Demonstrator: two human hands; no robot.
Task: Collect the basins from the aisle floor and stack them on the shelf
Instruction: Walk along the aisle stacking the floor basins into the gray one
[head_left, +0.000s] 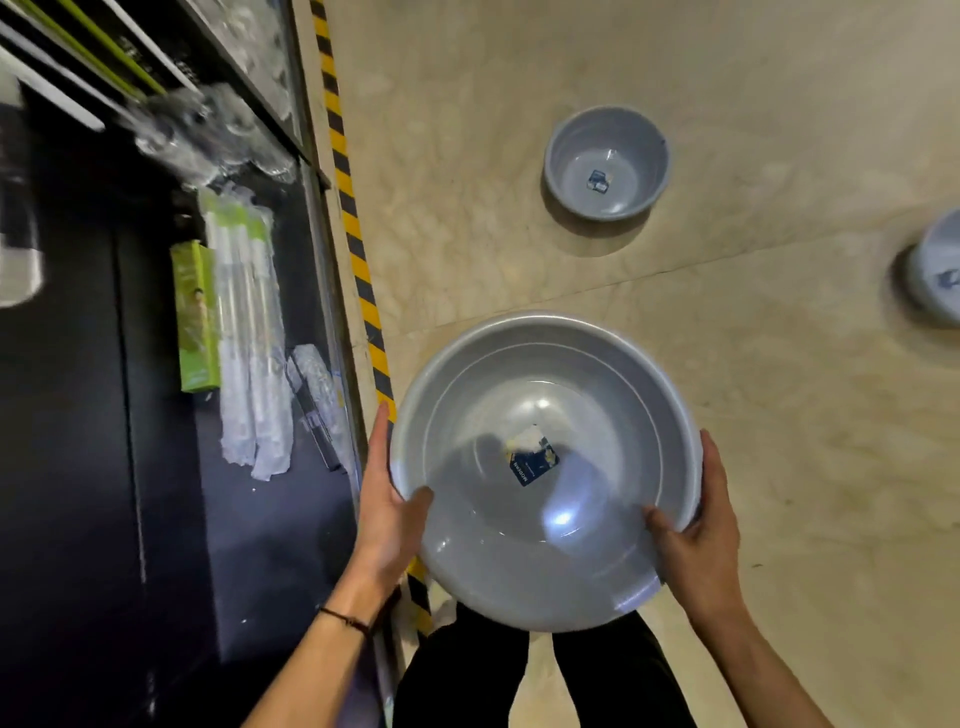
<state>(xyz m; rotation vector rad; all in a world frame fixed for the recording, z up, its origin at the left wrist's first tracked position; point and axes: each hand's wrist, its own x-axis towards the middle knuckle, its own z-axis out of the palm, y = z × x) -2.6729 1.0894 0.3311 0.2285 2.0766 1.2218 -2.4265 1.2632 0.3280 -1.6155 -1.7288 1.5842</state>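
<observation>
I hold a large grey basin upright above the aisle floor, in front of my legs; a dark blue label lies in its bottom. My left hand grips its left rim with the thumb inside. My right hand grips the right rim, thumb also inside. A second grey basin stands upright on the floor farther ahead, with a small label inside. A third grey basin sits on the floor at the right edge, partly cut off by the frame.
A dark shelf runs along the left, holding a green box, plastic-wrapped packs and clear glassware. Yellow-and-black hazard tape marks the floor along the shelf base. The beige floor stretches to the right.
</observation>
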